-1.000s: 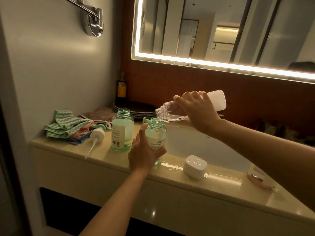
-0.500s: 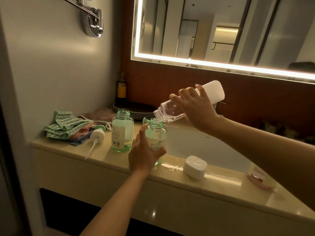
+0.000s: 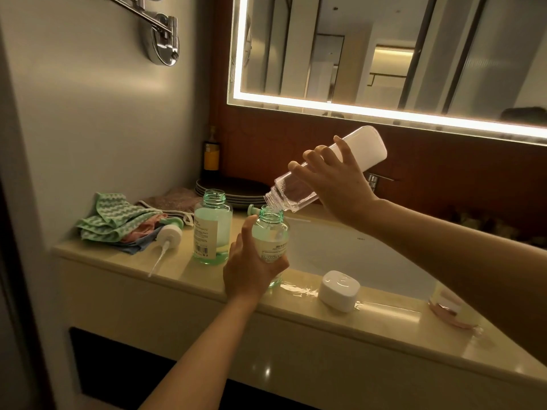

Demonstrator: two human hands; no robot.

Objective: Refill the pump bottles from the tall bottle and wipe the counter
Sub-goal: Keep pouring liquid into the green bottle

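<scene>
On the counter's (image 3: 207,279) front edge beside the sink, the left hand (image 3: 251,273) wraps its fingers round a green pump bottle (image 3: 270,232) standing upright. Above it, the right hand (image 3: 337,184) grips the tall bottle (image 3: 328,170), tilted mouth-down over the open neck; the mouths seem to touch. A second open bottle (image 3: 211,229) stands just left.

A lit mirror (image 3: 384,54) hangs above the sink (image 3: 340,247). Dark plates (image 3: 231,187) are stacked in the corner, just beside a yellow-labelled bottle (image 3: 211,155).
</scene>
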